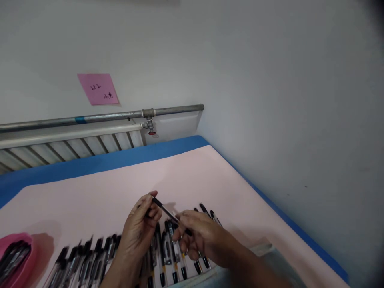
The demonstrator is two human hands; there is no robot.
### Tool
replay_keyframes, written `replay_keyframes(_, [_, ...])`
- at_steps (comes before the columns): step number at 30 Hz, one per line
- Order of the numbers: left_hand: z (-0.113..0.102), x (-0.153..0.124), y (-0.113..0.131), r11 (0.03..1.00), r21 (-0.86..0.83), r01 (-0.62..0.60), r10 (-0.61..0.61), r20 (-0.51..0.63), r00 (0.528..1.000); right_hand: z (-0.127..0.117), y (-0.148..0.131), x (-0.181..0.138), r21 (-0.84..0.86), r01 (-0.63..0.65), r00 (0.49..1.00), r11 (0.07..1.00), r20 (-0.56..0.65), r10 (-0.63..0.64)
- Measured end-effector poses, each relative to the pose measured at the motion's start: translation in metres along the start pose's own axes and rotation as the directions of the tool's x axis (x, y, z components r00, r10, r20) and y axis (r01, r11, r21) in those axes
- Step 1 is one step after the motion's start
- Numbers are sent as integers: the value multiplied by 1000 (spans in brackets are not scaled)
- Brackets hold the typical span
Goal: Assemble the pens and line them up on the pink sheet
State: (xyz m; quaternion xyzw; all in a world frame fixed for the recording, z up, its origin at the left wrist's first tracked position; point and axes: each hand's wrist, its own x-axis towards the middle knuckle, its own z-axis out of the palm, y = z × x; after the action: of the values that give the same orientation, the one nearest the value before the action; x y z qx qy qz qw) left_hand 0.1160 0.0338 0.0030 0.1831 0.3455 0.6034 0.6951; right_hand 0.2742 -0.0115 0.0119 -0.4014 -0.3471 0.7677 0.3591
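Observation:
A slim pen [168, 213] with a clear barrel and black ends slants between my two hands, above the pale pink sheet. The fingertips of my left hand [139, 224] pinch its upper end. Something small and black also shows by that hand's curled fingers, perhaps a cap; I cannot tell. Around the pen's lower end, the fingers of my right hand [204, 236] are closed. Below and between the hands lie several black-capped pens [162, 256] side by side, partly covered by my forearms. More such pens [96, 262] form a row to the left, somewhat blurred.
A pink container [28, 266] holding dark pens stands at the left edge. The pink sheet [120, 184] lies over a blue surface [126, 157] that meets the walls. Behind it are a radiator [78, 147], a metal pipe [174, 111] with a red-handled valve, and a pink note [99, 89].

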Motion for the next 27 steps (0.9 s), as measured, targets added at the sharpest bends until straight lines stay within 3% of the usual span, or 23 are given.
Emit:
replay_keyframes(3, [1,0,1,1000,0,1,-1,-1,1000,0,0,0,-6,-48,998,999,38,48])
replay_keyframes(8, [3,-1,1,1000,14,-8,8,-14,1000,0,-1,0,-82,56,993,995,-102,-64])
replay_keyframes(13, [3,-2,1,1000,-1,-5,5,-13,1000,0,-3,-1,18,-96,995,995,26,95])
replay_keyframes(18, [2,-1,0,1000,-3,-10,10,-7,1000,1,-3,0,29,23,995,999,-102,-20])
replay_keyframes(24, [3,-2,0,1000,-18,-10,10,-12,1000,0,-4,-1,52,-159,987,986,46,157])
replay_keyframes(27, [3,-2,0,1000,-23,-14,14,-3,1000,0,-4,0,21,-53,997,998,-53,54])
